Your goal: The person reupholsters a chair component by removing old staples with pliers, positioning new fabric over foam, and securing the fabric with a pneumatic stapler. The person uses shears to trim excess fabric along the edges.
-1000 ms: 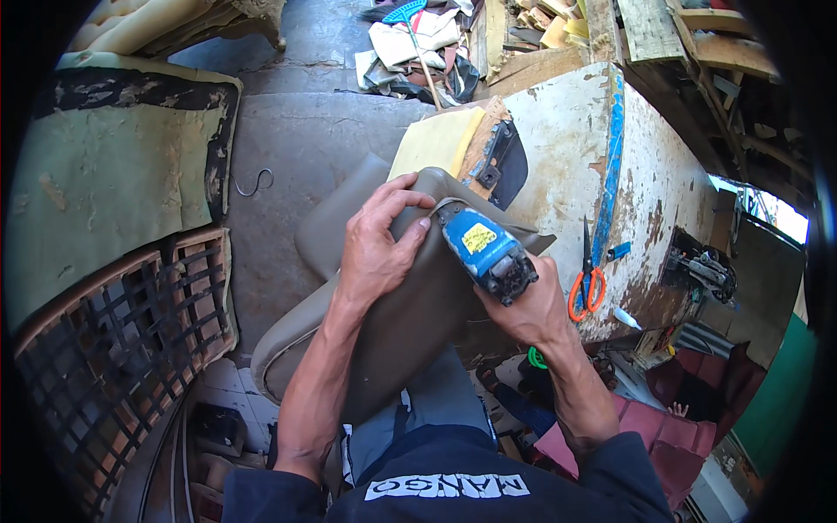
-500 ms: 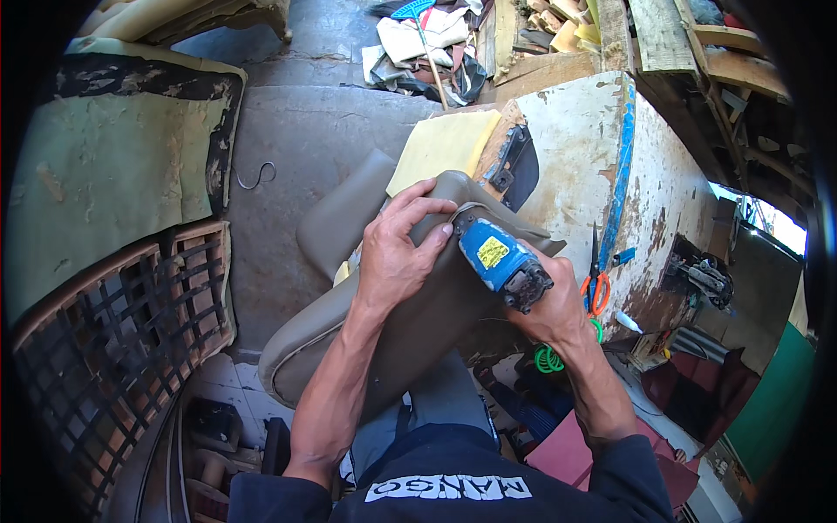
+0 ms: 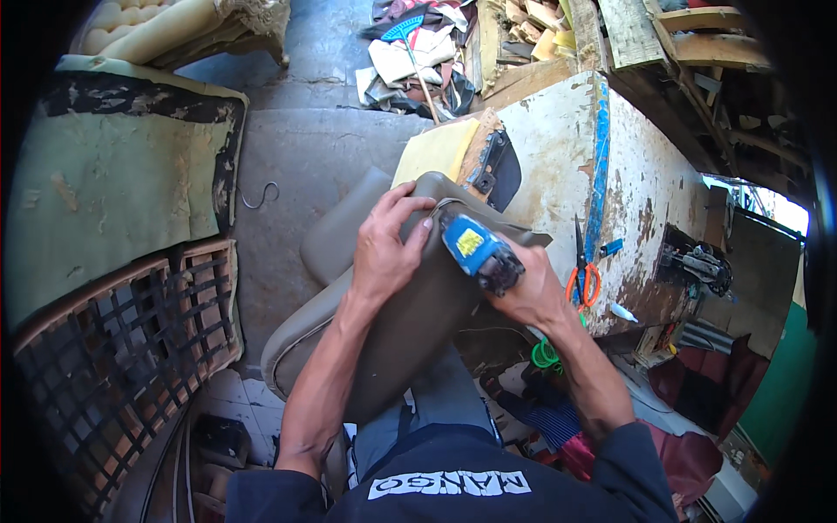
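Observation:
A padded seat part in grey-brown vinyl (image 3: 410, 331) lies slanted in front of me, over my lap and against the worktable. My left hand (image 3: 385, 254) is closed at its upper edge, thumb and fingers pinching the vinyl edge. My right hand (image 3: 530, 292) grips a blue staple gun (image 3: 472, 241) with a yellow label. The gun's nose sits against the vinyl seam, right beside my left fingertips; the exact contact point is hidden. Behind the cover show yellow foam (image 3: 433, 155) on a wooden board and a black plastic bracket (image 3: 488, 163).
Orange-handled scissors (image 3: 582, 281) and a small white tube (image 3: 622, 312) lie right of my right hand, by the worn white tabletop (image 3: 549, 131). A green coiled hose (image 3: 546, 353) hangs below. Left stand a pale green panel (image 3: 131, 166) and a webbed frame (image 3: 122, 331). A bent wire hook (image 3: 260, 197) lies on the grey surface.
Both hands and the staple gun sit slightly further left in the picture, and the surroundings have shifted as the head moved. The gun stays at the vinyl edge; both grips are kept.

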Tool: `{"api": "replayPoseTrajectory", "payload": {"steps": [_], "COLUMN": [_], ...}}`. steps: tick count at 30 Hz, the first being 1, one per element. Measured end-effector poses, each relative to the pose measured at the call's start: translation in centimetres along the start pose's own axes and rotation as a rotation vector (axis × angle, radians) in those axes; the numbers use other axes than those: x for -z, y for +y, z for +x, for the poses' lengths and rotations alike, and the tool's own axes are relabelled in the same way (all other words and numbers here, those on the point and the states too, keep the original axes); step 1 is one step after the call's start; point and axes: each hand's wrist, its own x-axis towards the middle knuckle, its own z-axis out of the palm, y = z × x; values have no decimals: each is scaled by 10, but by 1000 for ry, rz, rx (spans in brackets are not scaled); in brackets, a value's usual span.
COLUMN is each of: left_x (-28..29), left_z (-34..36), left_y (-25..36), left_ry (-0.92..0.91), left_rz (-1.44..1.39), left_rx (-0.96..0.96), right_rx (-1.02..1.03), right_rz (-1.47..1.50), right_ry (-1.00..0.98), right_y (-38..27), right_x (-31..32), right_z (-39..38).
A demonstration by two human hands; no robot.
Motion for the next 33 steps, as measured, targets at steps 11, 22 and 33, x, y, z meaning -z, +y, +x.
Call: {"api": "replayPoseTrajectory", "payload": {"steps": [11,22,33], "left_x": [-49,-21,-26], "left_z": [-74,-46,-52], "left_y": [9,-11,-14], "left_ry": [-305,-167,-154], "left_rz": [819,1210,1323], "left_rx": [-302,-324,-367], "right_rx": [-365,-627,-1094], "right_rz": [172,278,103], "right_ry": [193,712,941], "right_y": [25,67,234], "right_x": [-32,-24,71], "right_z": [-157,-293,-355]}}
